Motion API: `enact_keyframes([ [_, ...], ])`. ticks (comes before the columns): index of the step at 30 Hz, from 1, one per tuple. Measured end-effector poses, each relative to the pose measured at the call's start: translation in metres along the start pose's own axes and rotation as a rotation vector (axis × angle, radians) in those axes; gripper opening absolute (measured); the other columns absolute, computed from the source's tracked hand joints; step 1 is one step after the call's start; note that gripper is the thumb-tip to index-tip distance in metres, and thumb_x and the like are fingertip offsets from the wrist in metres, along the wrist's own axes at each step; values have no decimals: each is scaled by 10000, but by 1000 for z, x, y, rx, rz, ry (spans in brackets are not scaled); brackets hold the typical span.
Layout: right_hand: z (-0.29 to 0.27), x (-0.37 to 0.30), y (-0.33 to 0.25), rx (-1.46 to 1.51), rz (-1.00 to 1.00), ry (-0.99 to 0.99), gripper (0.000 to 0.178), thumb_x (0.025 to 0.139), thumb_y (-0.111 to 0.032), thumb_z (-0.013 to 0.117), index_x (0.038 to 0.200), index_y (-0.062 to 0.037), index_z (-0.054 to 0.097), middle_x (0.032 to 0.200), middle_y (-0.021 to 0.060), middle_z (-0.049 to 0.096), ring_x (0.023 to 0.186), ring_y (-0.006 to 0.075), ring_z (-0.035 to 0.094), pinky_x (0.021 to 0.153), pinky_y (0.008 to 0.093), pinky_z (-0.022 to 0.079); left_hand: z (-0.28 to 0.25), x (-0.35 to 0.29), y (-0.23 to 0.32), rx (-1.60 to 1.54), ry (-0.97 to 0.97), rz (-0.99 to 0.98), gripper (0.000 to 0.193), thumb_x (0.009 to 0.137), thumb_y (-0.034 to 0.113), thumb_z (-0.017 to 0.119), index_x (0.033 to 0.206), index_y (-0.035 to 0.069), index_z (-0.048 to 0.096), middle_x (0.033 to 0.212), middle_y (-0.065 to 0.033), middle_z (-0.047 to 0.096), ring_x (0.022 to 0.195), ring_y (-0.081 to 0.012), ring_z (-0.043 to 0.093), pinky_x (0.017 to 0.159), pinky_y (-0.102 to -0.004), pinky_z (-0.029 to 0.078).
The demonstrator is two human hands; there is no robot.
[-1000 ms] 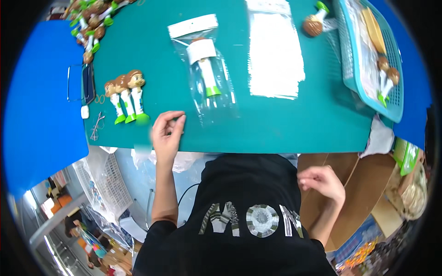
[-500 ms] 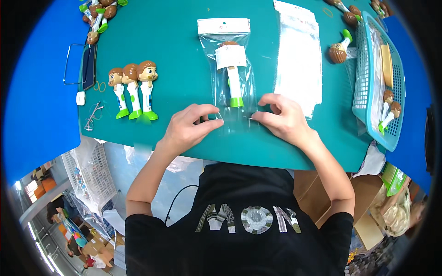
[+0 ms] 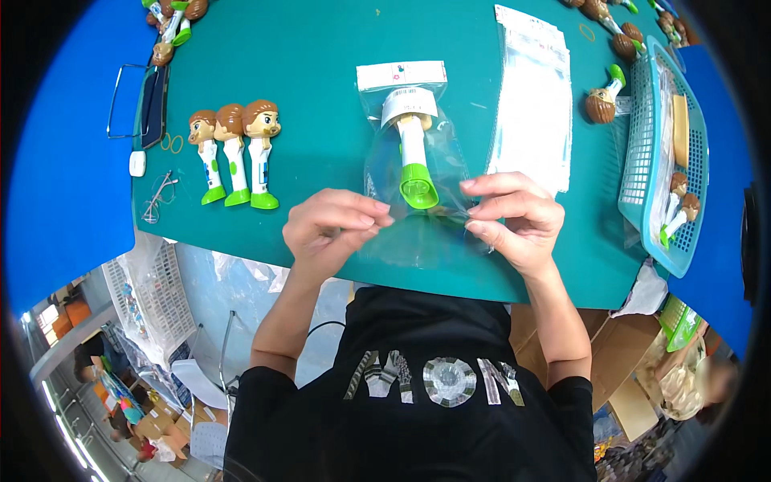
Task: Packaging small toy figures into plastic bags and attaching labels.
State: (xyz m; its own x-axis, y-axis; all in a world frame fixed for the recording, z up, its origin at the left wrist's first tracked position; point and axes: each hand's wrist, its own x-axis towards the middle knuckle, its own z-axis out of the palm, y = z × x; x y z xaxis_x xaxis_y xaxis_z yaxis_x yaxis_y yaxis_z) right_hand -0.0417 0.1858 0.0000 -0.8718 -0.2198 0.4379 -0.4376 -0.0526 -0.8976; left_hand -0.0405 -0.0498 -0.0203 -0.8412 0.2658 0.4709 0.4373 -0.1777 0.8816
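"Two hands: where?"

"Left hand [image 3: 333,231] between seven and eight o'clock from the bag [image 3: 379,165], right hand [image 3: 520,218] at four."

"Their grips?"

"The right pinches film, thumb against fingers, at the bag's edge. The left thumb and fingertips are close together by the opposite edge; whether they have film between them, I cannot tell."

"The doll [image 3: 413,145]?"

"Inside the bag, green base toward six o'clock. Three more dolls [image 3: 233,153] lie at nine, a white stack [image 3: 532,104] at two, the basket [image 3: 637,153] at three."

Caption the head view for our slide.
Left hand and right hand at either side of a clear bag holding a green-footed figure.
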Motion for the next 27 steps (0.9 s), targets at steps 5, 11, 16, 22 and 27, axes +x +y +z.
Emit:
enact_keyframes([
  [5,7,-5,0,276,155,36,89,726,47,671,789,36,609,903,205,614,825,238,632,673,340,565,5,-5,-3,-204,220,-24,193,741,-85,646,885,-13,540,852,-165,608,743,-236,644,649,-323,561],
  [11,12,-12,2,372,189,72,102,769,26,640,826,40,557,874,183,605,818,251,628,721,378,561,4,-7,-5,6,143,86,182,754,-35,654,891,-10,536,836,-154,602,751,-239,631,671,-336,549],
  [16,17,-26,-1,361,240,76,90,794,-13,632,817,29,555,863,161,602,799,237,624,726,364,537,14,-21,-1,56,207,67,156,780,40,658,866,-3,535,829,-154,604,759,-256,633,674,-347,543],
  [22,25,-49,-2,359,324,166,107,810,-43,630,820,17,542,859,144,597,797,220,613,740,353,513,20,-28,0,43,215,103,131,803,68,640,819,-1,530,858,-177,629,791,-297,647,684,-360,547],
  [27,25,-62,-1,308,302,204,104,819,-48,620,818,13,536,862,146,596,813,228,614,762,363,514,13,-37,8,157,105,68,192,730,77,714,850,-9,591,909,-203,642,818,-308,659,691,-362,554],
])
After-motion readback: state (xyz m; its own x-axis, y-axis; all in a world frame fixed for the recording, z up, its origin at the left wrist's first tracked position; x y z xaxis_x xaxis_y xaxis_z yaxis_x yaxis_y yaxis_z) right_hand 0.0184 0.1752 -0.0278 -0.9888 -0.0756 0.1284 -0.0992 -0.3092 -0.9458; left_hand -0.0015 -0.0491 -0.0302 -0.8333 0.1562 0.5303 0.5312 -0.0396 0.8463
